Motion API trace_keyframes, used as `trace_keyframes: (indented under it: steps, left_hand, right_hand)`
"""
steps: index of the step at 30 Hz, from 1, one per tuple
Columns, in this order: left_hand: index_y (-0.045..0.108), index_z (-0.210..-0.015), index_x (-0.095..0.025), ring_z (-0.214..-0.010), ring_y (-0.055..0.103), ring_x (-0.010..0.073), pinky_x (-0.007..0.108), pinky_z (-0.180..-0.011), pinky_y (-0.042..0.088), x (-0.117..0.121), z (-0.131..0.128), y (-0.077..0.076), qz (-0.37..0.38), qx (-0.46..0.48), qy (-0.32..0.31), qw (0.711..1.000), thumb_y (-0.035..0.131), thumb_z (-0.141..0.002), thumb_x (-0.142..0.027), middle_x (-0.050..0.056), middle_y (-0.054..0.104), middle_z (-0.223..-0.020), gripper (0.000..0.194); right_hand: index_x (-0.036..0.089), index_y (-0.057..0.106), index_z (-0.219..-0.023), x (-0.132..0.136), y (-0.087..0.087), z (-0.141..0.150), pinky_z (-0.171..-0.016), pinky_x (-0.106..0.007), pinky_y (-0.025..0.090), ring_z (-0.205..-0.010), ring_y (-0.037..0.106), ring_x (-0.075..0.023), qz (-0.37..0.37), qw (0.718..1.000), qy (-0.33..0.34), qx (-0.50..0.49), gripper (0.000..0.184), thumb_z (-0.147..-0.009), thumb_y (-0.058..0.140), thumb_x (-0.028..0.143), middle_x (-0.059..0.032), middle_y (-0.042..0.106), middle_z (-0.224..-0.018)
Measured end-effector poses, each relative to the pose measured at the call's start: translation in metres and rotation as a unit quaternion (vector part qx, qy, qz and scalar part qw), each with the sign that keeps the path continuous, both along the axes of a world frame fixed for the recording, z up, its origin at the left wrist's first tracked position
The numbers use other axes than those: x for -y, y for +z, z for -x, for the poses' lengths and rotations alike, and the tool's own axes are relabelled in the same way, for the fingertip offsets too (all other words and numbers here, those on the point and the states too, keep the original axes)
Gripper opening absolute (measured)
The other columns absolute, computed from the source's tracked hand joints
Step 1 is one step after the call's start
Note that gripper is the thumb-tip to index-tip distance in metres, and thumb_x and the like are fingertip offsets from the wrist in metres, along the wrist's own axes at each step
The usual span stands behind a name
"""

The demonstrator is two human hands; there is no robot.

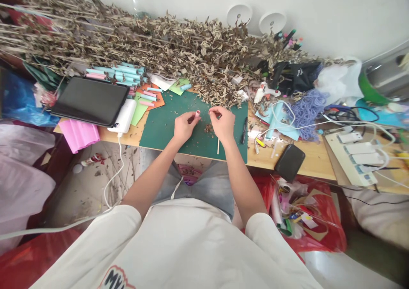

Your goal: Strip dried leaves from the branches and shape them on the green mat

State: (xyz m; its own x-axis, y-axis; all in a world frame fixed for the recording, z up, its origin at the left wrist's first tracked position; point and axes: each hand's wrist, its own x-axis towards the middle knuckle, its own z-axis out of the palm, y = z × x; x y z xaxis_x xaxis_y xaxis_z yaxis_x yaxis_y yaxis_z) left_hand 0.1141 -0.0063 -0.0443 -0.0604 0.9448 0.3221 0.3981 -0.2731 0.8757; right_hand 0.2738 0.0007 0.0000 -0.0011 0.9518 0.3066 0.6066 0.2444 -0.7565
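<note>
Over the green cutting mat [162, 133], my left hand [183, 130] pinches a small pink paper tube [197, 113], its open end facing up. Just to the right, my right hand [224, 125] has its fingertips pressed together; whatever they hold, if anything, is too small to make out. A gap separates the two hands. Between them on the mat lies a little heap of crumbled dry leaves [208, 129]. A thin pale stick [218, 146] lies below my right hand, and a black pen [244, 131] rests near the mat's right edge.
Dried leafy stalks [179, 46] cover the back of the table. Rolled blue and pink paper tubes [128, 73] are stacked behind a black tablet [91, 100] on the left. At right are a glue gun [266, 92], purple yarn [308, 114], a black phone [290, 162] and a power strip [351, 157].
</note>
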Motion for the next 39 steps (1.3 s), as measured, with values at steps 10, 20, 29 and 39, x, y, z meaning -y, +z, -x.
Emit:
trace_keyframes:
  steps: [10, 20, 29, 39]
  left_hand:
    - [0.075, -0.097, -0.018, -0.076, 0.068, 0.0158, 0.027, -0.075, 0.055, -0.002, 0.002, -0.005, -0.01, 0.009, -0.007, 1.0, 0.062, -0.09, -0.035, 0.007, 0.076, -0.088, 0.023]
    - [0.075, -0.099, -0.018, -0.075, 0.067, 0.0158, 0.027, -0.072, 0.053, -0.002, 0.003, -0.007, -0.013, 0.007, -0.009, 1.0, 0.061, -0.09, -0.034, 0.007, 0.075, -0.088, 0.023]
    - [0.076, -0.098, -0.018, -0.073, 0.066, 0.0163, 0.027, -0.071, 0.052, -0.004, 0.004, -0.009, -0.023, -0.033, -0.003, 0.999, 0.061, -0.089, -0.028, 0.006, 0.075, -0.083, 0.02]
    - [0.075, -0.102, -0.019, -0.079, 0.069, 0.0161, 0.028, -0.076, 0.055, -0.003, 0.003, -0.01, -0.014, 0.0, -0.013, 1.0, 0.062, -0.087, -0.022, 0.007, 0.076, -0.093, 0.02]
  right_hand:
    - [0.023, 0.066, -0.094, 0.006, 0.0, 0.037, -0.094, -0.039, 0.049, -0.098, 0.061, -0.0209, -0.074, 0.997, 0.01, -0.022, 0.02, -0.094, 0.046, 0.027, -0.0066, 0.069, -0.098]
    - [0.023, 0.063, -0.1, 0.013, -0.005, 0.031, -0.102, -0.046, 0.045, -0.112, 0.056, -0.0247, -0.131, 0.991, 0.03, 0.025, 0.018, -0.093, 0.047, 0.028, -0.0102, 0.062, -0.11]
    - [0.023, 0.054, -0.127, -0.004, 0.0, 0.031, -0.09, -0.038, 0.054, -0.097, 0.067, -0.0191, 0.015, 0.995, 0.094, -0.043, 0.042, -0.085, 0.057, 0.027, -0.0065, 0.072, -0.111]
    - [0.025, 0.061, -0.122, 0.01, -0.006, 0.028, -0.103, -0.04, 0.05, -0.111, 0.065, -0.0198, -0.056, 0.994, 0.096, 0.006, 0.032, -0.092, 0.051, 0.022, -0.006, 0.069, -0.121]
